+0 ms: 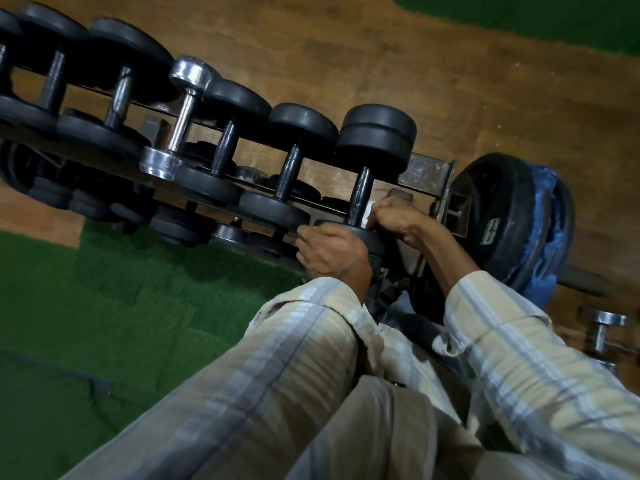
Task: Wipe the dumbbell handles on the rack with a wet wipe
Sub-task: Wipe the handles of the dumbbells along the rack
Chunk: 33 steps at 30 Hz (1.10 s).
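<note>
Gym floor with rack (pixel 427 171): left hand (pixel 330 251) grips the end dumbbell (pixel 363 188) by its near weight, apparently steadying it, while right hand (pixel 394 216) clamps the wet wipe (pixel 367 213) against its handle's lower end.

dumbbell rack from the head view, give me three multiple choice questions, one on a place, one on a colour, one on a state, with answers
1. Where is the white wet wipe?
A. on the green mat
B. against the handle of the black dumbbell at the rack's end
C. on the weight plate

2. What colour is the shiny metal dumbbell among the black ones on the top row?
A. silver chrome
B. red
C. yellow

3. What is the left hand doing?
A. hanging free
B. resting on the near head of the black end dumbbell
C. holding a bottle

Answers: 1 B, the right hand has its grip on the wipe at the handle's lower end. 2 A, its heads and bar gleam silver. 3 B, its fingers lie curled over that black disc.
</note>
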### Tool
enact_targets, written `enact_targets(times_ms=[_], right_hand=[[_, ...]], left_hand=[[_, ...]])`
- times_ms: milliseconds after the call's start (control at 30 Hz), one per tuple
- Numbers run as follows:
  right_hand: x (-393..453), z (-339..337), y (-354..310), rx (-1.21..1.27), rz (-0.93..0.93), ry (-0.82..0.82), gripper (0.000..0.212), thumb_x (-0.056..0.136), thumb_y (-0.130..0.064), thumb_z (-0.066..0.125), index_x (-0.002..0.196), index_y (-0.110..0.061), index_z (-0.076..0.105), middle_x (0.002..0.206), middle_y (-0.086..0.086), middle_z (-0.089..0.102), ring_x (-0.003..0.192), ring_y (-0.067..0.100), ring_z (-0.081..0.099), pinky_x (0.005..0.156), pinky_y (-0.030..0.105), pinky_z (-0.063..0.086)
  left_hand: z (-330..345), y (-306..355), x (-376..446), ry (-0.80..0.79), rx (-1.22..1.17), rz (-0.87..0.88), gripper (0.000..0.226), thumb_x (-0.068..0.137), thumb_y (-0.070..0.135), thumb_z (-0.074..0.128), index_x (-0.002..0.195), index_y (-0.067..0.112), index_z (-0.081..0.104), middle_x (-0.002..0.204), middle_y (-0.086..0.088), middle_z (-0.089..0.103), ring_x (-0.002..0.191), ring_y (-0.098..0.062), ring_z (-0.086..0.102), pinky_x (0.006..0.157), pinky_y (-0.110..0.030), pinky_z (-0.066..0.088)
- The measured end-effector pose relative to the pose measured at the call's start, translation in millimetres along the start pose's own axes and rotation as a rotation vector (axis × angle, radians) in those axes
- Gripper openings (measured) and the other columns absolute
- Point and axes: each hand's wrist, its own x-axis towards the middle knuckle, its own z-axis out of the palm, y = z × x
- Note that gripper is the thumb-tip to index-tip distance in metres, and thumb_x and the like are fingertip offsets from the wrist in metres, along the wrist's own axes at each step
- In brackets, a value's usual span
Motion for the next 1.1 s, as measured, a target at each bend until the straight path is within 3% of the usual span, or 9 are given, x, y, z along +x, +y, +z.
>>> enact_targets(times_ms=[167,333,500,633,733,833,933,1000,1100], right_hand=[[-2.1,0.6,-13.4,0.544,0.094,-0.127,0.010,0.060,-0.011,0.057,0.067,-0.018,0.058,0.083,0.016,0.062,0.053,0.013,0.039,0.043,0.021,0.025],[14.1,0.4,-23.2,0.869,0.033,-0.161,0.058,0.052,-0.026,0.058,0.108,-0.011,0.063,0.118,0.016,0.072,0.058,0.012,0.033,0.056,0.030,0.014],[25.2,1.5,-16.4,1.044,0.051,-0.233,0.062,0.058,-0.029,0.055,0.110,-0.004,0.078,0.107,0.010,0.054,0.063,0.013,0.030,0.056,0.029,0.010],[16.5,8.5,-23.7,0.898,0.023,-0.287,0.045,0.063,-0.027,0.049,0.100,-0.011,0.068,0.086,0.008,0.064,0.049,0.011,0.023,0.050,0.026,0.007],[8.2,13.8,-27.7,0.728,0.020,-0.319,0.025,0.065,-0.023,0.046,0.075,-0.014,0.068,0.077,0.008,0.064,0.040,0.009,0.022,0.047,0.023,0.005],[5.3,19.6,-20.1,0.622,0.030,-0.280,0.040,0.078,-0.013,0.037,0.056,-0.014,0.071,0.071,0.011,0.068,0.041,0.012,0.033,0.049,0.027,0.009],[2.7,25.0,-12.6,0.482,0.032,-0.197,0.029,0.077,-0.017,0.049,0.057,-0.015,0.070,0.067,0.005,0.071,0.058,0.017,0.059,0.059,0.030,0.032],[-2.9,25.3,-10.7,0.305,-0.008,-0.104,0.014,0.062,-0.032,0.066,0.060,-0.018,0.068,0.062,0.000,0.066,0.057,0.014,0.057,0.060,0.032,0.036],[-5.4,17.3,-7.9,0.130,0.019,0.033,0.037,0.048,-0.034,0.081,0.076,-0.010,0.076,0.064,0.006,0.068,0.054,0.018,0.059,0.055,0.031,0.046]], left_hand=[[-1.2,2.2,-0.1,-0.003,0.001,-0.009,0.029,0.094,0.026,0.038,0.096,0.006,0.059,0.093,-0.017,0.066,0.087,-0.040,0.059,0.070,-0.044,0.048],[-4.6,2.8,-0.1,-0.010,0.006,-0.007,0.028,0.094,0.024,0.040,0.096,0.004,0.060,0.093,-0.019,0.066,0.086,-0.041,0.059,0.073,-0.045,0.046],[-8.0,6.1,-0.7,-0.032,0.004,-0.017,0.030,0.094,0.025,0.038,0.099,0.006,0.059,0.098,-0.019,0.066,0.089,-0.039,0.059,0.074,-0.045,0.047],[-8.7,5.4,0.6,-0.024,0.011,-0.019,0.029,0.094,0.026,0.038,0.098,0.006,0.060,0.097,-0.018,0.066,0.089,-0.039,0.058,0.073,-0.044,0.047],[-8.9,5.0,1.1,-0.018,0.017,-0.035,0.031,0.093,0.027,0.038,0.097,0.006,0.059,0.096,-0.018,0.065,0.089,-0.039,0.058,0.073,-0.044,0.047],[-9.4,5.0,0.3,-0.034,0.008,-0.038,0.030,0.093,0.027,0.038,0.100,0.006,0.059,0.098,-0.018,0.065,0.091,-0.039,0.058,0.074,-0.045,0.047],[-10.4,6.5,0.5,-0.036,-0.005,-0.046,0.028,0.094,0.025,0.040,0.100,0.006,0.059,0.100,-0.018,0.065,0.093,-0.040,0.058,0.075,-0.044,0.046],[-11.4,5.9,1.0,-0.050,-0.004,-0.058,0.028,0.094,0.026,0.040,0.102,0.007,0.058,0.102,-0.018,0.065,0.096,-0.040,0.058,0.076,-0.043,0.045],[-12.1,7.2,0.4,-0.090,0.003,-0.066,0.027,0.095,0.026,0.041,0.106,0.008,0.057,0.108,-0.018,0.065,0.100,-0.039,0.058,0.078,-0.042,0.045]])
